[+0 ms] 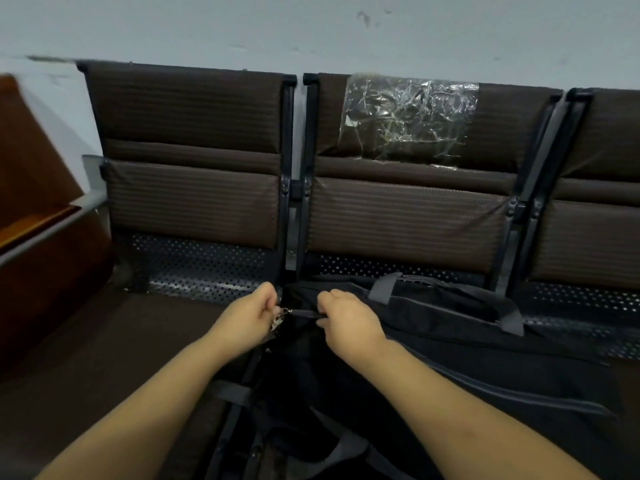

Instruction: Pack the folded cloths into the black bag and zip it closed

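Zipping step. Left hand (pixel 247 318) fingers pinch zip pull (pixel 281 317); right hand (pixel 349 322) fingers grip black bag (pixel 467 358) just beside. Next: steady counter-pull.

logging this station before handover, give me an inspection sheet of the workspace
surface: row of brown padded seats, perforated metal at the seat backs
job's things: black bag lying on a seat; no folded cloths visible
clutter: crumpled clear plastic stuck on a seat back
hands: left hand pinching the metal zipper pull; right hand gripping the bag's zipper edge
cables: nothing seen
surroundings: pale wall, wooden furniture at left
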The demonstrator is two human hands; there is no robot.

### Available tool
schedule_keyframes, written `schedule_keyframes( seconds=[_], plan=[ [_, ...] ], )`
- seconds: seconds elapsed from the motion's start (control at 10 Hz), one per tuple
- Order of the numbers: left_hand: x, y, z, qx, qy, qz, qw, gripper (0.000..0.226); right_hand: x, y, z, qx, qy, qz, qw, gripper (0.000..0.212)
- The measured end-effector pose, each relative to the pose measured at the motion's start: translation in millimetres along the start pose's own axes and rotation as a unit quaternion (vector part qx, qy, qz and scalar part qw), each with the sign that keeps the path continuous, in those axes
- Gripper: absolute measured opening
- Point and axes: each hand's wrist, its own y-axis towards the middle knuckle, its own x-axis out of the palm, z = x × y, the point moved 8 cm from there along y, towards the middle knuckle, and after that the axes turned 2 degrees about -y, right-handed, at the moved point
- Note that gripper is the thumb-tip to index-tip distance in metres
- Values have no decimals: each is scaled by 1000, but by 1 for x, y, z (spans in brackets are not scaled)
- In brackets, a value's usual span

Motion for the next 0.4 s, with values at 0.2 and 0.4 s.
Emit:
schedule_keyframes(
  seconds=[0.2, 0.4],
  plan=[
    [16, 8, -29, -99, -29, 22, 994, 29, -28, -23, 4, -10, 41, 49, 998, 14],
    [-1, 6, 1, -166, -199, 121, 958, 18, -40, -45, 47, 173, 245, 70, 951, 6]
  ],
)
